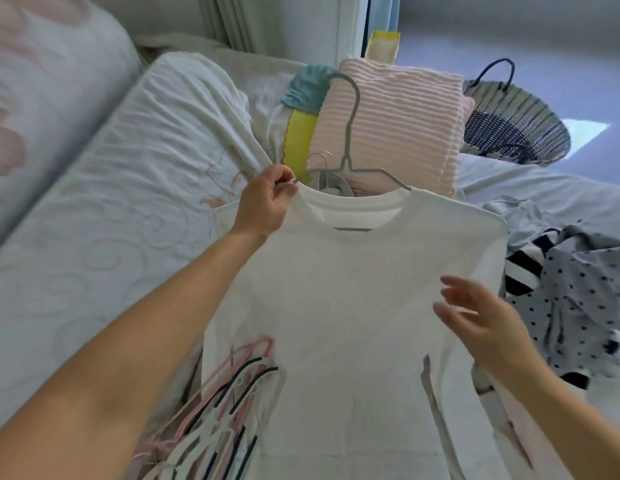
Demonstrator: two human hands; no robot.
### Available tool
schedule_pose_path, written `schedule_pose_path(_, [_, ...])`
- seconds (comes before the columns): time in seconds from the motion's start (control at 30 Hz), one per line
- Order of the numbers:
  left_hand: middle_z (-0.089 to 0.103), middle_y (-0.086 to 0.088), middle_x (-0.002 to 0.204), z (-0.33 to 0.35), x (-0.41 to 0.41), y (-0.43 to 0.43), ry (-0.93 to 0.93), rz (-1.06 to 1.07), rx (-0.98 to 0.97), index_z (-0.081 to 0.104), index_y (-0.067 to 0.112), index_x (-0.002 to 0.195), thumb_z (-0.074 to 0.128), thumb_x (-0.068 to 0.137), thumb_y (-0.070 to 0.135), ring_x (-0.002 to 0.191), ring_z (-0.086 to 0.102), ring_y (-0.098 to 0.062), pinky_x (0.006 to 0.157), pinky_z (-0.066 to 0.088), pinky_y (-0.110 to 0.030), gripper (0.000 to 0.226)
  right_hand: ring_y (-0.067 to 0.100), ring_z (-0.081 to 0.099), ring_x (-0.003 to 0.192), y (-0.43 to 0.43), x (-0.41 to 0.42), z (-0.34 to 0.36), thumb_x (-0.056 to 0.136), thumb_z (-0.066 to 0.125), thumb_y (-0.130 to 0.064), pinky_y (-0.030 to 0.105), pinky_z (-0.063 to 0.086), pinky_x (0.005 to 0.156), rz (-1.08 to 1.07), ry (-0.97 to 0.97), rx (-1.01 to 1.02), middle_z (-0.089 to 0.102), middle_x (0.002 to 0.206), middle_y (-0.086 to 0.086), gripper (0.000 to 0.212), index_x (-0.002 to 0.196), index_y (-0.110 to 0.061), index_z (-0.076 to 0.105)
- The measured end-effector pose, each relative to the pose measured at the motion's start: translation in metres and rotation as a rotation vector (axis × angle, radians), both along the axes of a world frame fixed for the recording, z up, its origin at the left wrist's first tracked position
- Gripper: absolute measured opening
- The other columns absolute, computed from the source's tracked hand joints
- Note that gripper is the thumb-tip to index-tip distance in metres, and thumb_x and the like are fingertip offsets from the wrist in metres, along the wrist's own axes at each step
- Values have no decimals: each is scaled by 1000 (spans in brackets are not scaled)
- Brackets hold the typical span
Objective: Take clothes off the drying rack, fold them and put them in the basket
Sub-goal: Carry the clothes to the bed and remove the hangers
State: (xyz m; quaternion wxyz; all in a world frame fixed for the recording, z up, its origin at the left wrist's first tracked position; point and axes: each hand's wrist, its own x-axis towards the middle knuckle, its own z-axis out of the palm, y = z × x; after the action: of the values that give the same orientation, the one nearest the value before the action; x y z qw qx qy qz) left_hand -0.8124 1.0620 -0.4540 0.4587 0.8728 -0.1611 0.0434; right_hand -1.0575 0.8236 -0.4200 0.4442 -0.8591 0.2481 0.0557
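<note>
White T-shirt [350, 306] is nearest us, filling the centre and near part of the view. It is still on a grey hanger [347, 161] and spread front-on over the bed. The hanger's hook pokes up out of the neck opening toward the far side.

Bed quilt [111, 220], white with stitched swirls, takes up the left and middle. A big pillow [41, 81] with a pink pattern sits at far left.

Folded pink ribbed blanket [391, 123] lies far centre, behind the hanger hook. Yellow and teal cloth [299, 133] lies just to its left.

Woven basket [544, 112], dark and pale with dark loop handles, stands far right beyond the bed edge, well apart from the shirt.

Loose clothes are heaped on the right of the bed. We see a polka-dot garment [578, 299] and a black-and-white striped one [523, 268] just beside it.

Pile of bare hangers [225, 403], pink, white and dark, lies near left, partly under the shirt's edge.

Our left hand [263, 206] pinches the hanger's left arm at the collar. Our right hand [485, 323] has its fingers spread wide and blurred in front of the shirt's right side. We cannot tell if it touches the fabric.
</note>
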Motion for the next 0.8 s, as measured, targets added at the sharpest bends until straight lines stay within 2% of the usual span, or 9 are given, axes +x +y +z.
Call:
schedule_pose_path(0.1, [53,17,71,29,-27,-1,-34,-52,-46,60,5,88,61,86,12,70,51,-1,65,38,-10,7,21,51,117,0,34,55,85,69,-28,37,39,98,-56,-244,-257,59,122,2,49,131,-20,53])
schedule_pose_path(0.17, [53,16,71,43,-47,-1,-20,-73,-66,60,8,86,63,87,10,68,52,5,65,38,-9,3,26,45,126,6,59,84,84,69,-36,43,34,107,8,-252,-385,53,134,4,63,139,-20,44])
schedule_pose_path(0.23, [55,15,73,52,-66,2,0,-75,-79,60,8,87,64,87,7,69,53,7,67,40,-10,4,27,49,124,18,82,104,81,71,-45,46,36,106,131,-172,-312,57,130,2,68,139,-25,43])
schedule_pose_path(0.3, [57,11,74,58,-83,5,11,-73,-86,62,3,87,66,86,5,70,55,7,69,41,-9,4,24,63,103,37,98,119,80,73,-44,35,49,88,193,-101,-38,68,108,1,51,125,-26,56])
schedule_pose_path(0.37, [59,10,75,63,-98,9,33,-65,-100,63,3,85,68,84,3,71,56,7,71,42,-8,5,16,62,71,53,106,120,83,71,-40,25,45,64,277,-58,0,66,78,-3,19,93,-25,67])
schedule_pose_path(0.47, [65,9,76,68,-112,18,103,-15,-89,68,7,85,73,81,7,70,59,7,70,42,-6,6,16,39,55,65,108,113,88,64,-35,29,34,57,363,-8,-99,43,53,-2,41,54,-19,51])
schedule_pose_path(0.57, [71,3,85,67,-114,33,175,71,-65,73,11,87,75,80,15,77,63,2,73,46,-9,8,17,34,56,58,108,107,88,66,-28,30,31,57,338,-38,-75,38,52,2,40,57,-5,53])
schedule_pose_path(0.67, [73,3,84,66,-116,44,213,124,-80,75,13,86,77,79,16,79,67,-6,76,51,-15,8,15,45,63,47,104,105,81,73,-25,33,41,64,404,-61,-76,55,61,8,22,69,-8,67])
schedule_pose_path(0.8, [67,24,64,66,-117,55,223,192,-98,74,18,79,77,78,12,67,62,7,70,47,-9,7,4,53,68,25,89,101,77,79,-20,18,42,65,394,-68,-125,62,69,-14,6,76,-23,74])
